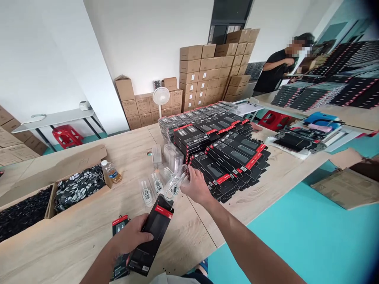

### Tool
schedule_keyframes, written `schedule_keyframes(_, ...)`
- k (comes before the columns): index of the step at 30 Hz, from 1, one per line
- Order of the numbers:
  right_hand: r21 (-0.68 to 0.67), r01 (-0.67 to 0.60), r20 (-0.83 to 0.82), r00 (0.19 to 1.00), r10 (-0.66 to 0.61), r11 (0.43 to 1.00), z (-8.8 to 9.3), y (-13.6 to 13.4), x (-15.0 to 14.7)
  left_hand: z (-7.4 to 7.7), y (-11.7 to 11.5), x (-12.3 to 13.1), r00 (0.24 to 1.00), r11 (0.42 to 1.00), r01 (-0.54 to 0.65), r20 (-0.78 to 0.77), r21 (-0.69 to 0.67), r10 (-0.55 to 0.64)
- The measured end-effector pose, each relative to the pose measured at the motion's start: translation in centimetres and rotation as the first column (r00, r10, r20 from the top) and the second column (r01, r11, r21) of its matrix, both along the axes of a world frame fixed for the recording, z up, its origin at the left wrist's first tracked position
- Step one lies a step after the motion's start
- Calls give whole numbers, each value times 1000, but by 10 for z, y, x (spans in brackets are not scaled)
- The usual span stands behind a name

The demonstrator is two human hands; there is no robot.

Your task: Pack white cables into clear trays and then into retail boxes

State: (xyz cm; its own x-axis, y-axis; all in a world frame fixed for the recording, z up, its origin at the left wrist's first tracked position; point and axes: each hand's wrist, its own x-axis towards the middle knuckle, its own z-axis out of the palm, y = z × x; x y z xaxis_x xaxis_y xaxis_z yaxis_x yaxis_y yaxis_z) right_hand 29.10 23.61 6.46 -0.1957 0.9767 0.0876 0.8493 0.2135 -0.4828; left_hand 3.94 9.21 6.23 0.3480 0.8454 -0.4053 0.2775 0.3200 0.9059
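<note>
The black box (pixel 156 232) lies slantwise in the left hand (pixel 133 234), its upper end beyond the fingers, its lower end toward the person's body. At that upper end, the clear plastic tray (pixel 172 189) with a coiled white cable meets the box's mouth; how far it reaches inside cannot be made out. The right hand (pixel 197 183) is at the tray's far end, up and to the right of the black box. Just beyond the black box, two more clear packs (pixel 146 194), each with a coiled white cable, lie on the table (pixel 189 225), and behind them stands a stack of clear trays (pixel 174 157). Well to the left of the black box, an open cardboard carton (pixel 52 203) has small dark pieces on one side of its divider and black-and-silver pieces on the other. Another packed box (pixel 121 225) lies just left of the black box, partly covered by the left forearm. The left hand is clamped around the black box, thumb across its face. The right hand's fingers are drawn together on the tray's end, their tips partly hidden.
</note>
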Motion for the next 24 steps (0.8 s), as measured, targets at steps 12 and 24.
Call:
schedule_keyframes(12, -39, -353, -61, 935, 351, 935, 58, 14, 29, 0, -14, 56, 886, 976, -188, 411, -110, 216)
schedule_keyframes(24, 105, -446, -82, 887, 455, 889, 79, 2, 2, 10, 17, 81, 737, 827, -477, 378, -296, 561)
